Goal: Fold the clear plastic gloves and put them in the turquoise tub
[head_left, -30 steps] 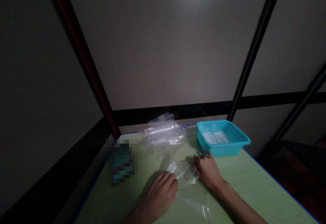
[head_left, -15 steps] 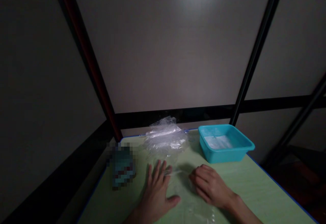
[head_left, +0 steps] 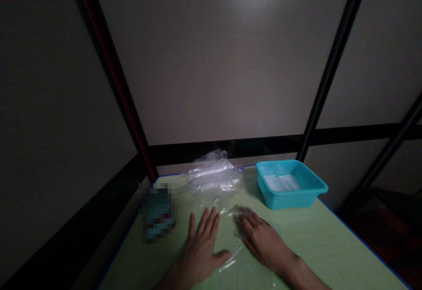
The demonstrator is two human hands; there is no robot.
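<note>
A clear plastic bag (head_left: 235, 255) lies spread on the green tabletop, its outline hard to make out. My left hand (head_left: 202, 250) rests flat over the bag's left part, fingers stretched and thumb out to the side. On the bag's right part lies my right hand (head_left: 263, 239), palm down, with its fingers stretched forward and slightly blurred at the tips. Just beyond both hands is a crumpled pile of clear plastic bags (head_left: 214, 178).
A turquoise plastic basin (head_left: 290, 200) stands at the back right, with flat whitish, see-through material inside. At the left edge of the table (head_left: 343, 241) sits a pixelated greenish object (head_left: 160, 215). Dark-framed panels (head_left: 227, 70) rise behind the table.
My right hand has opened from a closed grip to flat fingers and shifted slightly left and forward over the bag. My left hand has hardly moved.
</note>
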